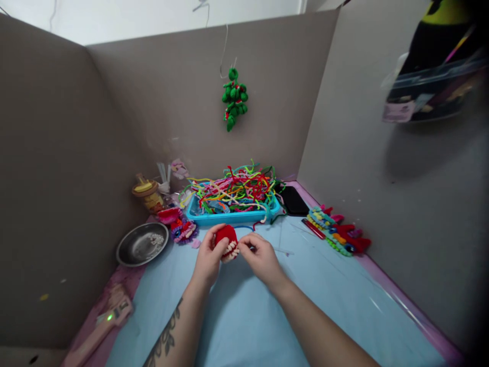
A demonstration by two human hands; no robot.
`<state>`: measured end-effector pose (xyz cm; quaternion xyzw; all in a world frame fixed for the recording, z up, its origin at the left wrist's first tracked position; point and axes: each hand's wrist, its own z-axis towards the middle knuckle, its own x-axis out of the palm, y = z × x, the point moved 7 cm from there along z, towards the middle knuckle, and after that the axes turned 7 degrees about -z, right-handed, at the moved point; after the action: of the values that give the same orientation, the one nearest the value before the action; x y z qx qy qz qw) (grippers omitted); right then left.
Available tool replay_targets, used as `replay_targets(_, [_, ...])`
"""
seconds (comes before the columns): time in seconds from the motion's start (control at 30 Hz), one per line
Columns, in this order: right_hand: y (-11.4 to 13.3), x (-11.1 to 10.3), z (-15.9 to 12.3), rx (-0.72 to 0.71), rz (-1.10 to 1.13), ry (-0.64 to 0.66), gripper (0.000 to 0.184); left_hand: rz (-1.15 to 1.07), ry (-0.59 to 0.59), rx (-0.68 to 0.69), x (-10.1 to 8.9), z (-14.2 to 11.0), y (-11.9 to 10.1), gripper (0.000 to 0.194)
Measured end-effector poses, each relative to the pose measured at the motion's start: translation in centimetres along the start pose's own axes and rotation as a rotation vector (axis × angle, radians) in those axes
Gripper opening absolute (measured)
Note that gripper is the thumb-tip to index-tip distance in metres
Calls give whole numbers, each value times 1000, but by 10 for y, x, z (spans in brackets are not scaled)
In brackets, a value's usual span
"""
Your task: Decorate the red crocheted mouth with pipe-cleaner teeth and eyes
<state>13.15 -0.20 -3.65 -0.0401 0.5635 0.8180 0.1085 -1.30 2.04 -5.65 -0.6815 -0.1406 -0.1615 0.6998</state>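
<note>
My left hand (211,253) grips a small red crocheted piece (225,233) with a cream, knobbly edge, its thumb pressed on the front. At the right edge of that piece, the fingertips of my right hand (260,253) are pinched together. Whatever sits between them is too small to make out. Both hands are just above the blue table cover (244,316), in front of a blue tray (214,220) heaped with many-coloured yarn pieces (244,188).
At left stand a metal bowl (128,250) with small pale bits, colourful crocheted pieces (183,229) and a pink glue-gun-like tool (110,321). On the right lie a black phone (293,200) and more crocheted pieces (336,232). Green crochet (234,99) hangs on the back partition.
</note>
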Motion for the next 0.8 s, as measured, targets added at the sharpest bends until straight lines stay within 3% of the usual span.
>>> replay_targets(0.1, [-3, 0, 0, 8, -22, -9, 13, 28, -18, 11, -2, 1, 1, 40])
replay_targets(0.37, [-22, 8, 3, 229, 161, 126, 5, 108, -8, 72, -1, 1, -3, 38])
replay_targets(0.6, [-31, 24, -2, 326, 417, 313, 23, 27, 28, -69, 3, -3, 5, 39])
replay_targets(0.8, [-32, 27, -4, 387, 511, 349, 32, -44, 48, -142, 7, -6, 9, 39])
